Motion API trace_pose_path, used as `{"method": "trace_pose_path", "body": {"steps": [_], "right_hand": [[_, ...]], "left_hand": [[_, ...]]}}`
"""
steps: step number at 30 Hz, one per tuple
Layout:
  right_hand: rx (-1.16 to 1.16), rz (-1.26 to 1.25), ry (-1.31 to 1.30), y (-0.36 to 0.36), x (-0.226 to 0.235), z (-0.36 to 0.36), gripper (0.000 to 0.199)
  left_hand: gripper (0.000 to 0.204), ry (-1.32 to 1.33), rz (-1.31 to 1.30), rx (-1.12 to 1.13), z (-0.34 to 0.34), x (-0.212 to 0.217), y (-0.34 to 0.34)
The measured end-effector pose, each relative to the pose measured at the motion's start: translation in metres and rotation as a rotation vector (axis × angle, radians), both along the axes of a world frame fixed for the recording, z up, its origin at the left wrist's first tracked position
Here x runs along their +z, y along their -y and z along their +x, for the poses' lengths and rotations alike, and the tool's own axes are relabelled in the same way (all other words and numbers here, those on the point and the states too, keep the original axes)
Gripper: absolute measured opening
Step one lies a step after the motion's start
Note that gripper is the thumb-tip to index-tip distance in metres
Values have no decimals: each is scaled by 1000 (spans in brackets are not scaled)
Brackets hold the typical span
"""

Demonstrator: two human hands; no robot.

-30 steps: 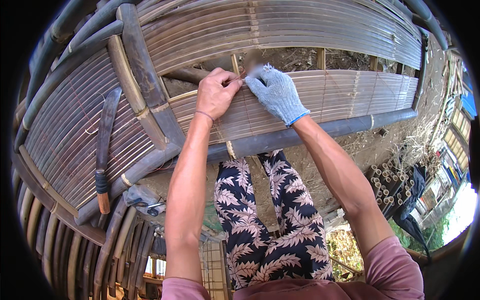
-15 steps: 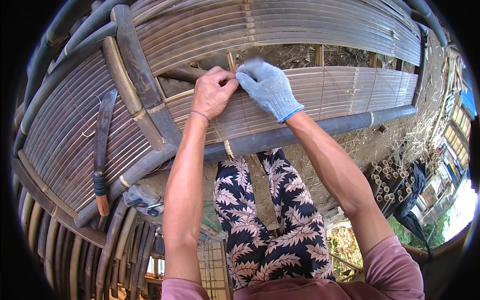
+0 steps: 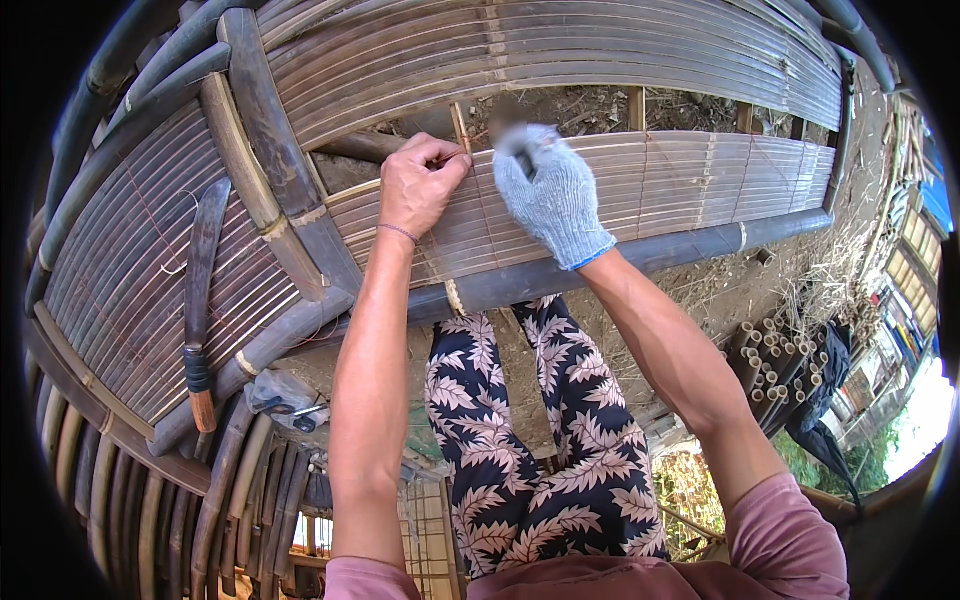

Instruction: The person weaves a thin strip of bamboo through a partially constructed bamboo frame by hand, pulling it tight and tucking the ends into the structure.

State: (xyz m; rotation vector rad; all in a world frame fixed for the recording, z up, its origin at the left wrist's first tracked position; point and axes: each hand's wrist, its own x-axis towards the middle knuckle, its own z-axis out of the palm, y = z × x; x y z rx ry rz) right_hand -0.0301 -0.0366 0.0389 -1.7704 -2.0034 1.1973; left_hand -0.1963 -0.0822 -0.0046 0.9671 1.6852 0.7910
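My bare left hand (image 3: pixel 422 185) is closed in a pinch at the upper edge of the near band of bamboo slats (image 3: pixel 600 180), beside a short upright wooden strip (image 3: pixel 461 127). Whatever its fingertips hold is too small to name. My right hand (image 3: pixel 550 190), in a pale blue knitted glove, is curled above the same slat edge, a short way right of the left. Its fingertips are blurred, and what they grip cannot be made out. Thin reddish cord crosses the slats in lines, one running down between my hands.
A machete (image 3: pixel 206 270) with a wooden handle lies on the left slat panel (image 3: pixel 120 270). Dark bamboo poles (image 3: pixel 640 255) frame the slatwork. Near its corner is a clear plastic bag (image 3: pixel 275 392). Cut bamboo tubes (image 3: pixel 770 365) stand bundled at right; another slat band (image 3: pixel 600 50) lies beyond the gap.
My gloved right hand has drawn away to the right from my left, opening a space between them. My left hand has shifted only slightly and stays at the slat edge.
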Motion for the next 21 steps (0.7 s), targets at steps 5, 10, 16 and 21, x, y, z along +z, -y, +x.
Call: {"method": "trace_pose_path", "body": {"steps": [5,10,16,21], "right_hand": [[107,-69,-141,-1,-17,7,28],[153,-26,-141,-6,-18,-2,23],[116,-23,-64,-6,-16,-4,22],[183,-13,-77,-8,-13,-3,24]], "left_hand": [[18,-3,32,-72,4,3,-6],[17,-45,10,-134,0,8,-5],[18,174,-74,128,3,9,0],[20,168,14,93,3,10,-8]]}}
